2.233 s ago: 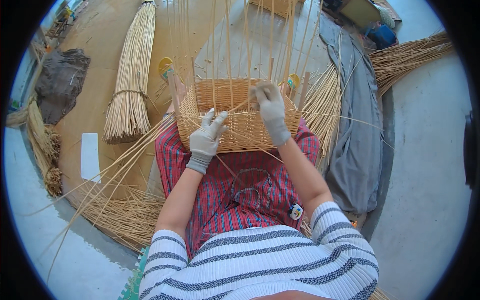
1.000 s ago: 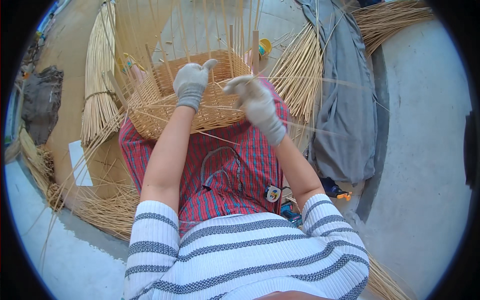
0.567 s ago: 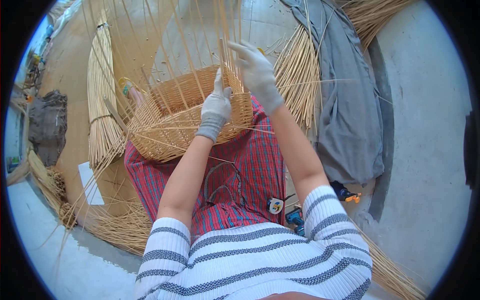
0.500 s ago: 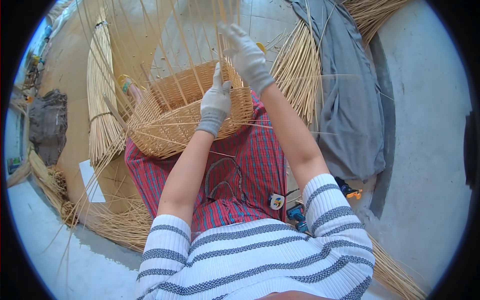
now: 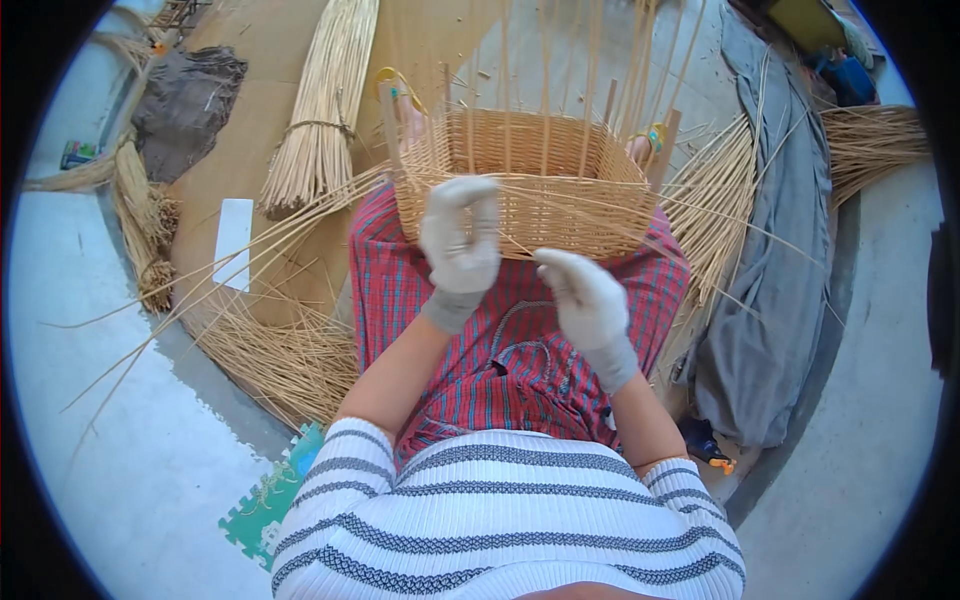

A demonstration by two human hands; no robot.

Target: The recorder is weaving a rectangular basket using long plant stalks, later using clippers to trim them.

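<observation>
A rectangular woven wicker basket (image 5: 525, 205) rests on my lap, with thin upright stakes rising from its walls and wooden sticks at its corners. In front of its near wall is my left hand (image 5: 461, 238) in a white glove, its fingers curled and slightly blurred. What lies inside them is hidden. My right hand (image 5: 590, 305), gloved too, is lower and to the right, thumb and fingertips pinched together. A thin cane strand (image 5: 515, 244) runs between the two hands to the right fingertips. Loose strands (image 5: 300, 230) stick out sideways from the basket.
Tied cane bundles stand at the upper left (image 5: 325, 110); loose cane (image 5: 280, 350) lies below them. At right are more cane (image 5: 710, 205), a grey cloth (image 5: 765, 300) and a dark tool with an orange tip (image 5: 710, 447). A green mat (image 5: 270, 500) lies lower left.
The basket has turned from tilted to nearly square in front of me. Both hands came down from its far right corner to its near side. My view has shifted.
</observation>
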